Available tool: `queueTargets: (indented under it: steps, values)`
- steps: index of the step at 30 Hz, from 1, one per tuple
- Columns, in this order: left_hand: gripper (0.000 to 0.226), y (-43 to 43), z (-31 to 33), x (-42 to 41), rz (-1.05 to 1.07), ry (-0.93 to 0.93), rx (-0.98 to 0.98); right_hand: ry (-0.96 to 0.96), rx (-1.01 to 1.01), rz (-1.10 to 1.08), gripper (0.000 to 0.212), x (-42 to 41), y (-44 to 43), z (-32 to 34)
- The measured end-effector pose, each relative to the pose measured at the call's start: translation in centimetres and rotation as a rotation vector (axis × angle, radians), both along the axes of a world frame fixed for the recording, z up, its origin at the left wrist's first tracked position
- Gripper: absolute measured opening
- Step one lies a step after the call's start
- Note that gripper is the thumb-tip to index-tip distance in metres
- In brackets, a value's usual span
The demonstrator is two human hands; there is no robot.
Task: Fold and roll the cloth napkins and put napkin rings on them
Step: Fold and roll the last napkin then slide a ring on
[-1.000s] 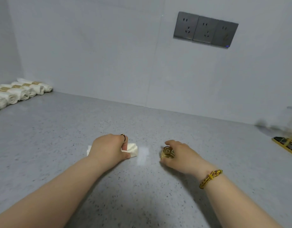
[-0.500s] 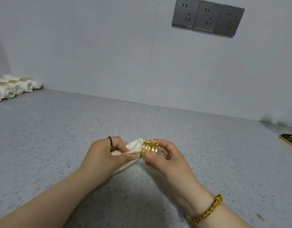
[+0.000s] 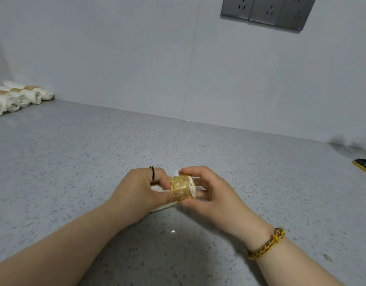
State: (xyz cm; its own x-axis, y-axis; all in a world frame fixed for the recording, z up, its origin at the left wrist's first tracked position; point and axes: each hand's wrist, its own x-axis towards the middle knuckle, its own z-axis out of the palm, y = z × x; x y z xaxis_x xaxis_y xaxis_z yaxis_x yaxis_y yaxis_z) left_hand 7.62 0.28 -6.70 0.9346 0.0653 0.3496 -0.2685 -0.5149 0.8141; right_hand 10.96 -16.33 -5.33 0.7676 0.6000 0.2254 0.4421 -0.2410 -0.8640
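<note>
Presently held: rolled napkin (image 3: 160,207) in the left hand (image 3: 141,190); long axis runs left-right between the hands.
Ring: gold napkin ring (image 3: 181,188), pinched by the right hand (image 3: 216,195), sits around the napkin's right end.
Nearer hand: right; judged to push the ring leftward.
Surface: grey speckled surface (image 3: 75,162) under both hands; ringed rolls (image 3: 19,98) well left of the left hand.
Room: pale wall, sockets (image 3: 266,11).

napkin (image 3: 158,188) mostly hidden, 3 sockets (image 3: 264,11) cropped, edge object (image 3: 364,165), maybe tray
</note>
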Motion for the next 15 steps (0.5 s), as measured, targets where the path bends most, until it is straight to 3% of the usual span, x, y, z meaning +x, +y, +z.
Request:
queueTargets:
  steps: [6, 9, 12, 15]
  values:
    - [0.035, -0.1, 0.6, -0.1, -0.05, 0.107, 0.15, 0.214, 0.116, 0.001, 0.053, 0.3, 0.3, -0.5]
    - [0.058, -0.4, 0.8, -0.5, -0.11, 0.155, 0.243, 0.207, 0.103, -0.034, 0.053, 0.1, 0.7, -0.8]
    - [0.088, -1.2, 0.6, -0.5, -0.074, 0.124, 0.476, 0.138, 0.062, -0.081, 0.049, -0.4, 1.3, -0.8]
    - [0.069, -1.3, 0.5, -0.1, 0.023, 0.044, 0.559, 0.251, 0.142, -0.09, 0.032, -0.4, 1.5, -1.0]
